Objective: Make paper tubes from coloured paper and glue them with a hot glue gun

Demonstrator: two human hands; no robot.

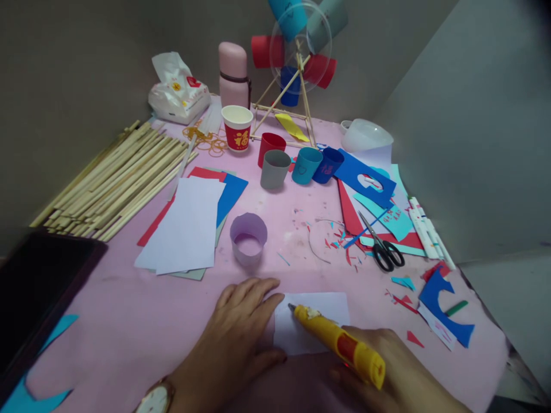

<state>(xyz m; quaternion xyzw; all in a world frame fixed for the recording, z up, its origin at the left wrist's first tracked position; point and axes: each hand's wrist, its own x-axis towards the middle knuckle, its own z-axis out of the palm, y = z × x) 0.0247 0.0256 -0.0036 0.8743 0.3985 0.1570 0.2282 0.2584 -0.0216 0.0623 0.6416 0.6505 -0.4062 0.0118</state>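
My left hand lies flat with fingers stretched out, pressing the left edge of a small pale lilac sheet of paper on the pink table cover. My right hand grips a yellow glue gun, its metal tip touching the paper near its upper left. A watch sits on my left wrist. A lilac paper cup ring stands just beyond my left fingers.
A stack of coloured paper sheets, a bundle of wooden sticks, several paper cups, black scissors, paper scraps, white glue sticks, a cup-and-stick wheel model, a pink flask, a dark tablet at left.
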